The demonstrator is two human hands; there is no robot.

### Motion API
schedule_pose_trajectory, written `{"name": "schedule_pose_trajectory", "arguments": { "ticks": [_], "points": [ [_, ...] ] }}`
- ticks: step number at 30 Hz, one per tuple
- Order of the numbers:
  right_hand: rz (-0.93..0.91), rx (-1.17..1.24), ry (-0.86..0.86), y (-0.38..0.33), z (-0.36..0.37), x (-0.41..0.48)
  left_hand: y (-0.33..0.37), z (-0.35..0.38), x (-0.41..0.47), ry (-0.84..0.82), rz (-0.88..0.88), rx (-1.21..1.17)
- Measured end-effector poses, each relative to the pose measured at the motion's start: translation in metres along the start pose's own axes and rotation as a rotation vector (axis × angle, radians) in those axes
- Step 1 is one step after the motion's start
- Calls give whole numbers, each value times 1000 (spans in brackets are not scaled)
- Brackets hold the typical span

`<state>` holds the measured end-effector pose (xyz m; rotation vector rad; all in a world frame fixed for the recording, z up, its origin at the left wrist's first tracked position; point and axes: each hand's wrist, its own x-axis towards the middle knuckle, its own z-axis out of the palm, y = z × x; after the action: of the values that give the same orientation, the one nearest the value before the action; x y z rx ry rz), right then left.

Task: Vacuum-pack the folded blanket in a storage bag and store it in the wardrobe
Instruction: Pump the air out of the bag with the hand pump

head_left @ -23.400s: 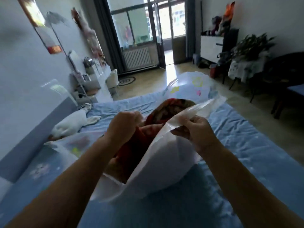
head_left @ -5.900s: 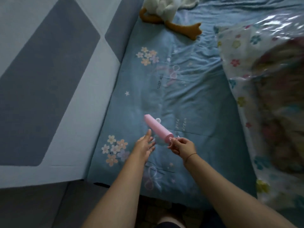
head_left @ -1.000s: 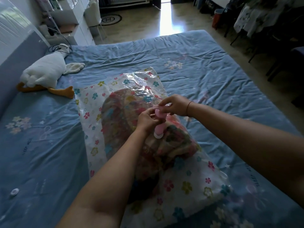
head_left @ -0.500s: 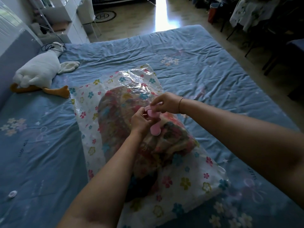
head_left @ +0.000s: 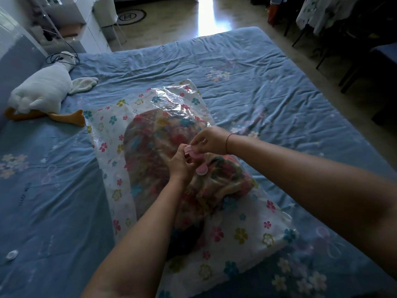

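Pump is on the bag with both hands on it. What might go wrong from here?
1. The pink pump leans on the soft bulge of the blanket in the storage bag; though the left hand and right hand hold it, its base may slip and leak air.
2. A small white round piece, perhaps the valve cap, lies far off on the bed sheet and may be lost.

Both hands [head_left: 194, 154] grip a pink pump [head_left: 196, 160] atop the storage bag [head_left: 240, 229].
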<state>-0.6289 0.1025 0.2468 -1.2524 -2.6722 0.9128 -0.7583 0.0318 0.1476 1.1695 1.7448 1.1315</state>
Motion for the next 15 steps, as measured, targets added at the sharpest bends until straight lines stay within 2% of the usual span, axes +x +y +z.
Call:
{"name": "schedule_pose_trajectory", "arguments": {
  "ticks": [4, 10, 13, 15],
  "points": [
    [54, -83, 94, 3, 4, -8, 4, 8, -3, -78, 19, -13],
    [211, -86, 171, 7, 12, -10, 17, 18, -7, 3, 13, 29],
    [252, 58, 172, 18, 9, -13, 13, 20, -3, -76, 80, 57],
    [185, 120, 122, 22, 2, -18, 14, 17, -2, -139, 103, 120]
  ]
}}
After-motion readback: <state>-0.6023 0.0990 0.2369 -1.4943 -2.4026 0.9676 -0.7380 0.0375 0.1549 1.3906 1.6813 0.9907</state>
